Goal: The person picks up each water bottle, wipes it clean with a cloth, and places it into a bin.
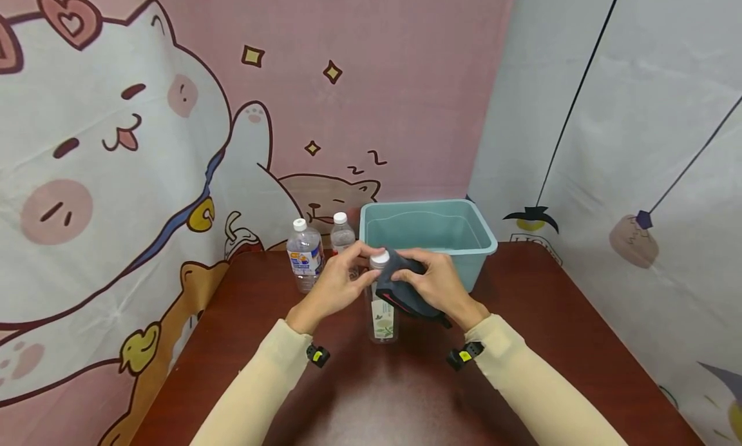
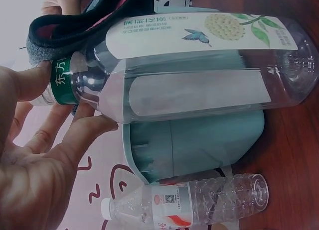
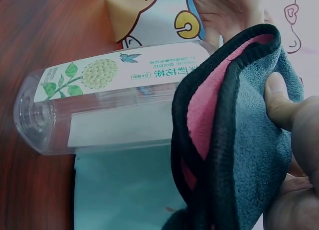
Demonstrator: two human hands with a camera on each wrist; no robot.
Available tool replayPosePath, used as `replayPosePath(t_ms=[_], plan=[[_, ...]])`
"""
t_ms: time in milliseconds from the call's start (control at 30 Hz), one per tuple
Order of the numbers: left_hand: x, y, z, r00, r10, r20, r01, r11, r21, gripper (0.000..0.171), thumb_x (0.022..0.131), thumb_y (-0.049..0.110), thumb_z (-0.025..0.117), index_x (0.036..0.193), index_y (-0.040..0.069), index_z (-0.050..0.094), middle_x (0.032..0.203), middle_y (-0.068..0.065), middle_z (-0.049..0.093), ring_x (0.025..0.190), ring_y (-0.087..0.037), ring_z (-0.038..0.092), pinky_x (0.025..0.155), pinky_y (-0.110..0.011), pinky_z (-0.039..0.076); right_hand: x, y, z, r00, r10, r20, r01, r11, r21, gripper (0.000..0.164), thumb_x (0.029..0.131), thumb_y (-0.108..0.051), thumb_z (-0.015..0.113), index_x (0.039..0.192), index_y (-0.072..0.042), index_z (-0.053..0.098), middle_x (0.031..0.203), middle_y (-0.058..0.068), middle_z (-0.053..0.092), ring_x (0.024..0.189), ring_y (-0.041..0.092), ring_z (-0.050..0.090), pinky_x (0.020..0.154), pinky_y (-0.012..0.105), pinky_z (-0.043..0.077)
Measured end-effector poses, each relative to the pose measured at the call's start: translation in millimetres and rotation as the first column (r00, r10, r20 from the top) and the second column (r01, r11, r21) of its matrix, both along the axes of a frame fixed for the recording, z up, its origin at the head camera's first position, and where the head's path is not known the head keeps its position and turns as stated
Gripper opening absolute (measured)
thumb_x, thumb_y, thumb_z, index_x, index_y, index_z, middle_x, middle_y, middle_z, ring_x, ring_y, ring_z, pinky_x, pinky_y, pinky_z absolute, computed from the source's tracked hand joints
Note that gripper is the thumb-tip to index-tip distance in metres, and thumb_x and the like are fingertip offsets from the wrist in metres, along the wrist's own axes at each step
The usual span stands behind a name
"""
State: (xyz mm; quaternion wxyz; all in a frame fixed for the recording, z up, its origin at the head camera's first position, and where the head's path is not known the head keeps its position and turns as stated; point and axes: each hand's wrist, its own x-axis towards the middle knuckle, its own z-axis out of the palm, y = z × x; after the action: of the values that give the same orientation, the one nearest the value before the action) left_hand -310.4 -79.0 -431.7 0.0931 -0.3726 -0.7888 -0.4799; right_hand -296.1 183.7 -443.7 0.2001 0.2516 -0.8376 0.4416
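A clear plastic bottle point(image 1: 384, 320) with a pale flower-and-bird label stands upright in front of me, white cap on and a green band round its neck. My left hand point(image 1: 342, 275) grips it at the neck, thumb and fingers on either side. In my right hand point(image 1: 435, 281) is a folded grey cloth point(image 3: 256, 125), with black edging and a pink inner side, held against the bottle's neck and shoulder. The left wrist view shows the cloth point(image 2: 84, 28) lying beside the green band. Part of the bottle's upper end is hidden behind the cloth in the right wrist view.
Behind the hands stands a light teal plastic bin point(image 1: 485, 247). Two more capped bottles stand at the back left: a wider bottle point(image 1: 304, 246) with a blue and white label and a slimmer bottle point(image 1: 342, 234). The dark red-brown table point(image 1: 232, 368) meets a printed cloth backdrop.
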Motion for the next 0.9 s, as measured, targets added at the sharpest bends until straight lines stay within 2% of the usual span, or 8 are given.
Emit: replayPosePath(t_ms=[133,333,500,667,900], plan=[[0.1,-1,0.3,1.0,-0.004,-0.005,0.004,1.0,-0.001,0.037,0.11,0.008,0.082,0.144,0.013,0.069,0.16,-0.011,0.075,0.121,-0.032,0.085,0.099,-0.047,0.072,-0.2,1,0.2,1.0,0.011,-0.027,-0.01,0.999,0.048,0.038,0.094,-0.018,0.098,0.131,-0.013,0.089,0.126,0.006,0.09,0.114,0.026,0.087,0.092,0.037,0.072],[1.0,0,1.0,1.0,0.002,0.014,-0.002,1.0,-0.006,0.039,0.109,0.011,0.084,0.145,0.014,0.069,0.16,-0.009,0.075,0.124,-0.032,0.085,0.102,-0.046,0.072,0.2,9,-5.1,0.999,0.023,-0.049,-0.016,0.99,0.139,0.039,0.091,-0.018,0.1,0.129,-0.014,0.09,0.129,0.006,0.089,0.121,0.028,0.086,0.1,0.051,0.071],[1.5,1,0.2,1.0,0.012,0.025,-0.012,1.0,-0.009,0.041,0.109,0.012,0.084,0.147,0.015,0.069,0.161,-0.008,0.075,0.124,-0.031,0.085,0.102,-0.046,0.072,0.9,18,-15.3,0.999,0.026,-0.036,-0.019,0.984,0.177,0.042,0.09,-0.018,0.1,0.13,-0.013,0.09,0.129,0.006,0.089,0.123,0.028,0.086,0.101,0.051,0.071],[2.3,1,0.8,0.999,0.011,0.041,-0.011,1.0,-0.005,0.041,0.109,0.011,0.083,0.148,0.015,0.069,0.162,-0.007,0.074,0.124,-0.031,0.085,0.1,-0.047,0.072,-0.1,25,-33.3,0.999,0.027,-0.019,-0.022,0.975,0.219,0.041,0.09,-0.017,0.101,0.128,-0.01,0.089,0.125,0.007,0.09,0.116,0.027,0.087,0.095,0.046,0.073],[1.9,1,0.1,0.999,0.012,0.049,-0.012,1.0,-0.008,0.041,0.11,0.011,0.083,0.147,0.016,0.068,0.161,-0.007,0.074,0.126,-0.031,0.084,0.1,-0.048,0.072,-3.7,26,-60.9,0.998,0.041,0.043,-0.053,0.942,0.331,0.038,0.089,-0.02,0.102,0.123,-0.008,0.089,0.119,0.007,0.091,0.112,0.025,0.087,0.095,0.044,0.072]])
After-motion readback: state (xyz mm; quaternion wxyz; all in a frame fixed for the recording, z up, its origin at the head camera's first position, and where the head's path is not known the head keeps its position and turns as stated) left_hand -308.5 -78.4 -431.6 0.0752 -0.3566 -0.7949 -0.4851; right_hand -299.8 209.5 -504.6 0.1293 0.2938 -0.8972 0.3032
